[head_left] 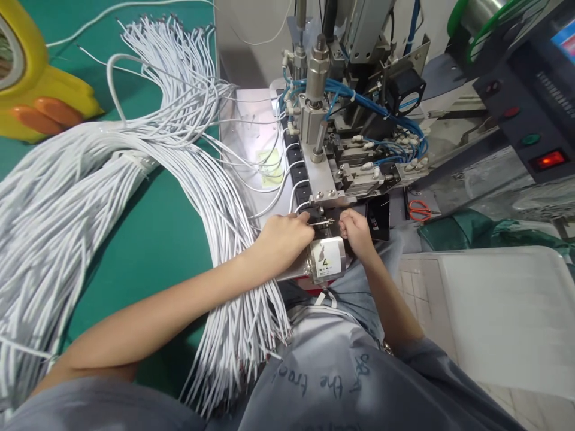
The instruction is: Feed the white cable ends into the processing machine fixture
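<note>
My left hand (284, 238) is closed in a pinch on a thin white wire end (321, 222) at the front of a metal machine (332, 149). My right hand (354, 230) is curled shut just right of that wire tip, fingers meeting the wire. Both hands sit above a small metal box with a warning sticker (326, 258). A big bundle of white wires (135, 173) lies across the green table (153, 239) under my left forearm.
Several white wires sit in black slots (300, 173) along the machine's left side. Blue hoses (359, 99) run over the machine. Orange scissors (419, 211) lie to the right. A yellow tape dispenser (31, 78) stands far left. A control panel (539, 120) has a lit red switch.
</note>
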A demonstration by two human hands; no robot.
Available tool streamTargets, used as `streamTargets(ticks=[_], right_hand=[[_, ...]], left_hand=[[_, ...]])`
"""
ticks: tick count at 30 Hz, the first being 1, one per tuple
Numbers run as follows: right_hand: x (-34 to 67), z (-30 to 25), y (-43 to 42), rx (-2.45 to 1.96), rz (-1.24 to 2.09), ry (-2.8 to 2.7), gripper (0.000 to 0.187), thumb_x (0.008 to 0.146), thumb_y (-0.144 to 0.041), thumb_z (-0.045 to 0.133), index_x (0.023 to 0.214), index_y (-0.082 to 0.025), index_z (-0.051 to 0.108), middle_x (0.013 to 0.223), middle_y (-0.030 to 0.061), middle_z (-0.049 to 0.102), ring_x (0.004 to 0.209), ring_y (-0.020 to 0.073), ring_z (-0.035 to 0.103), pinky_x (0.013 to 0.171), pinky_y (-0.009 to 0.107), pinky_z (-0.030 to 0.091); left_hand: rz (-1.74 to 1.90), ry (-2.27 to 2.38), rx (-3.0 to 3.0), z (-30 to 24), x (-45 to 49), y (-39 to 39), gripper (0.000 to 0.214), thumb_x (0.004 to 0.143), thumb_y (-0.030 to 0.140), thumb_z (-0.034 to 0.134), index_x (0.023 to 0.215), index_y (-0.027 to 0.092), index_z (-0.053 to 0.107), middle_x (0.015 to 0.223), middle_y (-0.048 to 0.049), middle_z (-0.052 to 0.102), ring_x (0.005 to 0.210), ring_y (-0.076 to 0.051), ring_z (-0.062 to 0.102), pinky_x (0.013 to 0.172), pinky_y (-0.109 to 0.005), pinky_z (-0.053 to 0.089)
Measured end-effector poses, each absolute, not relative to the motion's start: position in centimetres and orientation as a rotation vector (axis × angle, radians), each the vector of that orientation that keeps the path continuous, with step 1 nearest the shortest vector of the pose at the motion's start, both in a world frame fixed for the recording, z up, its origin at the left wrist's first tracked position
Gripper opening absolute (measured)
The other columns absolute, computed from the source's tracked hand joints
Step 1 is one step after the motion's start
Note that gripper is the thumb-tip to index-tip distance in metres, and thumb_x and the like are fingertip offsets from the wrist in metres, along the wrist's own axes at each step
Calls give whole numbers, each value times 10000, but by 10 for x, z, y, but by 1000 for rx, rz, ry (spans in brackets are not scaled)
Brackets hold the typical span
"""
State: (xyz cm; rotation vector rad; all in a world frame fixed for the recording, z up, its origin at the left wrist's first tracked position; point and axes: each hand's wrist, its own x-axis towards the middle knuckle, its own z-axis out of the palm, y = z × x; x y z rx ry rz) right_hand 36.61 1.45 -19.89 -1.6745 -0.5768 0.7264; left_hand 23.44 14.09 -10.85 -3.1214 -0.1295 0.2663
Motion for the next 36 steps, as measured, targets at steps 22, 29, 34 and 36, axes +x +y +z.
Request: streamTargets(ticks=[22,29,34,36], right_hand=[[224,-169,-9,-1816,892,-994,111,799,-201,573,873,-176,651,802,38,687,717,164,628,687,264,458],[219,-164,-12,-1834,797,-958,357,816,-155,472,1164,-130,548,684,8,602,605,132,542,600,240,408],[251,-144,-30,-1891,806,-1113,234,870,-233,438,764,-150,630,648,48,611,582,159,527,539,264,362],[271,-138,-36,-1897,723,-1013,251,851,-270,484,657,-155,595,588,35,582,533,148,507,498,253,354]], left_hand=[[106,-367,-3052,-116,237,157,302,862,101,330,989,104,605,761,-120,589,652,-225,608,473,-277,198],[54,-332,-3082,-107,235,144,295,860,109,347,830,71,638,752,-126,579,649,-199,572,504,-280,269],[-249,241,-3584,-99,225,117,348,939,283,356,1000,96,643,883,-86,603,800,-155,567,698,-268,425],[-229,353,-3811,-101,223,114,379,947,330,365,1115,85,599,968,-91,619,864,-147,580,773,-262,443]])
